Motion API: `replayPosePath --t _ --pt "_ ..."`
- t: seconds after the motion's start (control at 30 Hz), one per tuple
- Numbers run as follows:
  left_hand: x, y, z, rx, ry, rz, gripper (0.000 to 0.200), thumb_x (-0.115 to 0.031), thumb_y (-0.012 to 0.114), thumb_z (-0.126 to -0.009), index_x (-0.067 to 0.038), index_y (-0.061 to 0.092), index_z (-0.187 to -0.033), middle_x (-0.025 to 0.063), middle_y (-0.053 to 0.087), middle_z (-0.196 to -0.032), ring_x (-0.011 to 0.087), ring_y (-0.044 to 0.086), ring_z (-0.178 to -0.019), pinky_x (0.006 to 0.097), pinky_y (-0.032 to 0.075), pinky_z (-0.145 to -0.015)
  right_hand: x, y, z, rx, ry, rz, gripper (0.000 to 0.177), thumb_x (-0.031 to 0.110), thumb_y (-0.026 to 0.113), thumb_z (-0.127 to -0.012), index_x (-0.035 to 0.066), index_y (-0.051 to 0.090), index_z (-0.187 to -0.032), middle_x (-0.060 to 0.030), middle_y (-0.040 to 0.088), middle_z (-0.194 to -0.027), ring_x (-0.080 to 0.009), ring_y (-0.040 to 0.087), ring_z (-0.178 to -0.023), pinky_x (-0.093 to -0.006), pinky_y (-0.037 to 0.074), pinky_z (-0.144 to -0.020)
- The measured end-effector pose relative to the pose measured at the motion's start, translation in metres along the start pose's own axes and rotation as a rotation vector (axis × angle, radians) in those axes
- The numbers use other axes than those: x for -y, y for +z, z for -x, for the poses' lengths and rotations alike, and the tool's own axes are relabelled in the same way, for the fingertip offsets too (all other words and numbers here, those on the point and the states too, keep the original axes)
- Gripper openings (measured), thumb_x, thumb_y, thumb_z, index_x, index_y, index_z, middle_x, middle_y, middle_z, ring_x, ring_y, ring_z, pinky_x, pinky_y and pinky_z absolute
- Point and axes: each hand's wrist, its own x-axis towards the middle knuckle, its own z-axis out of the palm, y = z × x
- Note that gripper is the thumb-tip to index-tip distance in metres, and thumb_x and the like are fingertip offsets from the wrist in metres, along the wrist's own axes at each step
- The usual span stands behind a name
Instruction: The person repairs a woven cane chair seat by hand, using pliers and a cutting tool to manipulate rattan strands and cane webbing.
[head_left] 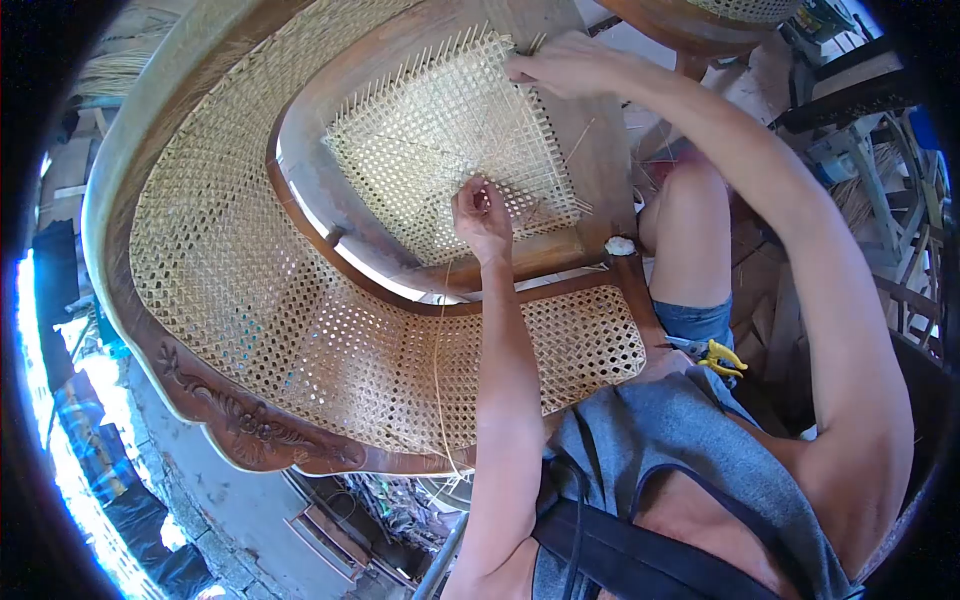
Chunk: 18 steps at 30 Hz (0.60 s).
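A pale cane seat panel is woven inside the wooden seat frame of a chair, with loose strand ends sticking up along its far edge. My left hand is over the panel's near part, fingers curled into a pinch where thin strands meet. One long cane strand hangs from near that wrist across the lower woven band. At the panel's far right corner, my right hand is closed, fingertips against the frame; whatever is in them is hidden.
The curved chair back with finished cane wraps around the left and front. Yellow-handled pliers lie by my lap at the right. Another wooden piece with cane stands at the top right. Wooden scraps lie on the floor below.
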Motion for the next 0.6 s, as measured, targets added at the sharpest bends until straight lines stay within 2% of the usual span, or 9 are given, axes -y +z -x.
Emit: replayPosePath --t 0.07,0.23,0.33,0.4,0.47,0.5,0.53,0.57,0.6 --pt "-0.014 0.0 -0.004 -0.005 -0.002 0.011 0.013 -0.007 0.065 -0.086 -0.003 0.067 -0.098 0.0089 0.058 -0.079 0.0189 0.056 -0.068 0.0303 0.049 -0.067 0.0 -0.013 0.015 -0.038 -0.114 0.212 0.023 0.025 0.047 -0.098 0.011 0.051 -0.116 -0.0164 0.066 -0.079 -0.0341 0.067 -0.077 -0.0496 0.049 -0.066" --pt "-0.018 0.005 -0.023 0.149 0.146 -0.092 0.013 -0.008 0.068 -0.086 -0.002 0.066 -0.098 0.0153 0.063 -0.088 0.0297 0.061 -0.076 0.0392 0.05 -0.069 0.006 -0.008 0.046 -0.164 0.009 -0.372 0.034 0.034 0.042 -0.102 0.016 0.044 -0.131 -0.0216 0.064 -0.091 -0.0331 0.067 -0.086 -0.045 0.049 -0.075" --pt "-0.017 0.012 -0.024 0.115 0.15 -0.185 0.014 -0.014 0.067 -0.087 -0.002 0.069 -0.093 0.0142 0.065 -0.086 0.0245 0.064 -0.077 0.0345 0.052 -0.072 -0.011 0.007 0.076 -0.381 -0.006 -0.561 0.036 0.034 0.042 -0.102 0.015 0.044 -0.132 -0.0192 0.064 -0.096 -0.029 0.066 -0.09 -0.0412 0.049 -0.079" --pt "-0.023 0.012 -0.025 0.136 0.12 -0.222 0.006 -0.005 0.062 -0.087 0.0 0.064 -0.091 0.0178 0.062 -0.087 0.0327 0.06 -0.076 0.0415 0.05 -0.068 -0.014 0.013 0.107 -0.528 0.17 -1.004 0.036 0.029 0.046 -0.102 0.015 0.045 -0.135 -0.0046 0.063 -0.093 -0.0094 0.049 -0.049 -0.0267 0.038 -0.044" --pt "-0.018 0.006 -0.032 0.089 0.158 -0.366 0.02 -0.014 0.054 -0.093 0.003 0.064 -0.09 0.0177 0.064 -0.085 0.0268 0.063 -0.077 0.0411 0.05 -0.072 -0.025 0.029 0.138 -0.381 0.32 -1.344 0.04 0.034 0.046 -0.102 0.008 0.048 -0.131 -0.0038 0.06 -0.084 -0.0082 0.05 -0.051 -0.0253 0.039 -0.045" --pt "0.0 0.0 -0.04 -0.011 -0.011 -0.252 0.024 -0.017 0.05 -0.095 0.003 0.064 -0.093 0.0164 0.064 -0.086 0.0254 0.062 -0.077 0.0388 0.051 -0.069 -0.029 0.044 0.15 -0.386 0.308 -1.358 0.04 0.034 0.046 -0.102 0.008 0.048 -0.131 -0.0038 0.06 -0.084 -0.0082 0.05 -0.051 -0.0253 0.039 -0.045" --pt "0.011 -0.008 -0.05 -0.359 -0.487 0.236 0.025 -0.015 0.048 -0.094 0.004 0.063 -0.098 0.0147 0.064 -0.083 0.0237 0.062 -0.076 0.0336 0.052 -0.065 -0.034 0.06 0.161 -0.372 0.379 -1.407 0.04 0.034 0.047 -0.102 0.008 0.048 -0.132 -0.0029 0.057 -0.08 -0.0056 0.044 -0.047 -0.0231 0.033 -0.041" --pt "0.048 -0.048 -0.058 -0.354 -0.473 0.229 0.025 -0.015 0.048 -0.094 0.004 0.063 -0.098 0.0147 0.064 -0.083 0.0237 0.062 -0.076 0.0336 0.052 -0.065 -0.035 0.068 0.167 -0.358 0.455 -1.454 0.04 0.035 0.048 -0.102 0.008 0.048 -0.132 -0.0019 0.055 -0.076 -0.0029 0.039 -0.043 -0.021 0.027 -0.037" --pt "0.081 -0.083 -0.051 -0.5 -0.685 0.688 0.021 -0.011 0.044 -0.091 0.002 0.06 -0.092 0.0132 0.06 -0.083 0.0217 0.058 -0.07 0.0298 0.051 -0.061 -0.034 0.069 0.17 -0.365 0.456 -1.467 0.04 0.035 0.048 -0.102 0.008 0.048 -0.132 -0.0019 0.055 -0.076 -0.0029 0.039 -0.043 -0.021 0.027 -0.037"
